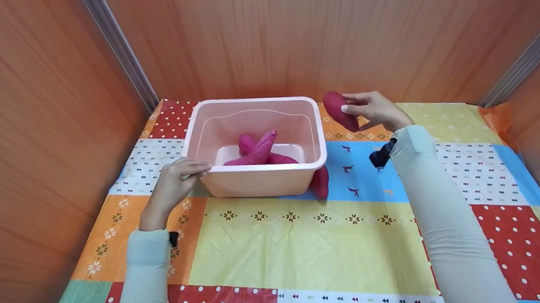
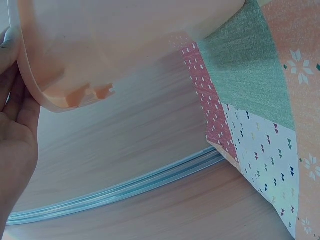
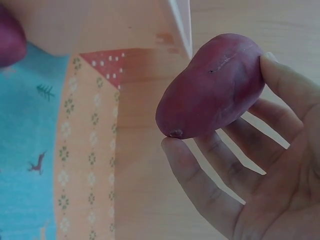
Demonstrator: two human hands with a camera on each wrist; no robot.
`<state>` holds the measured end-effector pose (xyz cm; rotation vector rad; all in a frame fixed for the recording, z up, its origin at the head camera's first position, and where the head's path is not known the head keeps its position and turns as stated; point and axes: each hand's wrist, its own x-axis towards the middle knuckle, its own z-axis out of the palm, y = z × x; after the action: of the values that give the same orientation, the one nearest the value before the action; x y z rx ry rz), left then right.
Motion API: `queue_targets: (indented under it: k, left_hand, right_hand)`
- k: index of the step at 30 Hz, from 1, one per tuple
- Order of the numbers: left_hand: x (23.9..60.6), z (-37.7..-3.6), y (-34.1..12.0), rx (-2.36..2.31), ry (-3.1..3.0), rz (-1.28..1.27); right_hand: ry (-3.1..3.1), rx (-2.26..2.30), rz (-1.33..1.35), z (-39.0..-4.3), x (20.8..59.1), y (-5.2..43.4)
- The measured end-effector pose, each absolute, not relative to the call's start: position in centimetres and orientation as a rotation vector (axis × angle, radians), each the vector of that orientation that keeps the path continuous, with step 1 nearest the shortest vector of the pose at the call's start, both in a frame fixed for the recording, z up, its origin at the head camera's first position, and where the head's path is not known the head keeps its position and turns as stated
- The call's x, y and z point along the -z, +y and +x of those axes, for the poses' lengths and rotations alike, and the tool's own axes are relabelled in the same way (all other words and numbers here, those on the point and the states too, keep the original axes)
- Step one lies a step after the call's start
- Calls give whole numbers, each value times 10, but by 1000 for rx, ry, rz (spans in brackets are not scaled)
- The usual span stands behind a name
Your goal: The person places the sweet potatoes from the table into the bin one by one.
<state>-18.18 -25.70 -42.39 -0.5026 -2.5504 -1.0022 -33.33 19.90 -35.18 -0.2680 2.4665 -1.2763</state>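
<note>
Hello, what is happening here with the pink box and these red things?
A person sits at a table covered with a patchwork cloth. The left hand holds the rim of a pink plastic tub at its near left corner. The right hand holds a reddish-purple sweet potato in the air, to the right of the tub. Sweet potatoes in the tub lie crossed over one another, and another one lies on the cloth against the tub's right side.

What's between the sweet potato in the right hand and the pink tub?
Nothing solid. In the head view the sweet potato in the right hand hangs just right of the pink tub, with only a bare strip of patterned tablecloth under the gap.
</note>
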Motion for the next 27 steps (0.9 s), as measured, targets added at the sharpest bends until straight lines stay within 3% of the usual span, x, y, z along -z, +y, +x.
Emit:
queue_targets:
  k: [27]
  left_hand:
    - [422,-181,-255,1039,-2577,-473]
  right_hand:
    - [2446,1277,-321,-336,340,149]
